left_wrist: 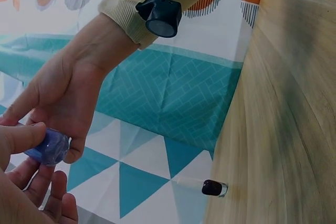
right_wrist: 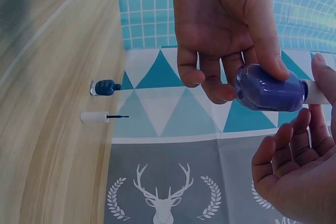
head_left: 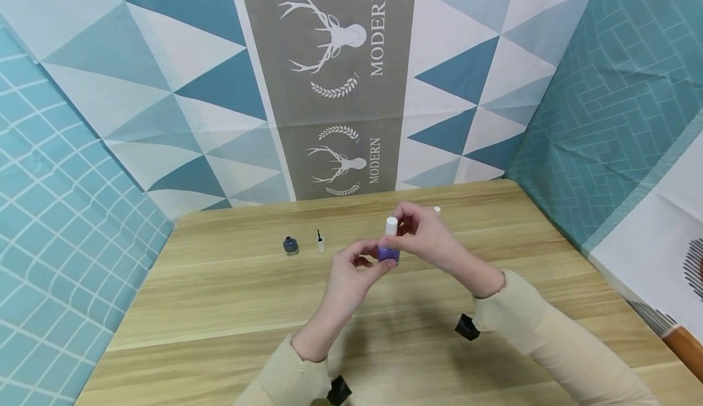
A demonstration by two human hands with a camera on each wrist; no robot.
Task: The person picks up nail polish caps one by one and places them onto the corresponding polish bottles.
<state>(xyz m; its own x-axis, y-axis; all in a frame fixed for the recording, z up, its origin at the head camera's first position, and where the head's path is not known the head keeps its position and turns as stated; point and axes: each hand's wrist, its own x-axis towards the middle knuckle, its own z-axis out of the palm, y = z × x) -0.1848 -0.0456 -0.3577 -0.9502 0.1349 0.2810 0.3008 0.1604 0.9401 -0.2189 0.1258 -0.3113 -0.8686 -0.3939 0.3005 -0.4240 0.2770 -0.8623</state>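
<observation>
There are two hands: one left hand [head_left: 351, 270], one right hand [head_left: 432, 235]. There are three little bottles: one purple bottle [head_left: 389, 254], one dark blue bottle [head_left: 290, 246] and one dark bottle [left_wrist: 212, 188]. Three white caps [head_left: 391, 226] show, and one small brush [right_wrist: 118, 117]. I count two sleeves [head_left: 293, 369], two black cameras [head_left: 467, 327] and one table [head_left: 230, 290]. The head view shows two deer heads [head_left: 346, 35] and two MODERN words [head_left: 378, 30].

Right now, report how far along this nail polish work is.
Apparently done: the dark blue polish bottle stands open, its brush cap upright beside it. In hand: the left hand holds the purple polish bottle, the right hand its seated white cap. Probably left: opening it and the capped third bottle.
</observation>
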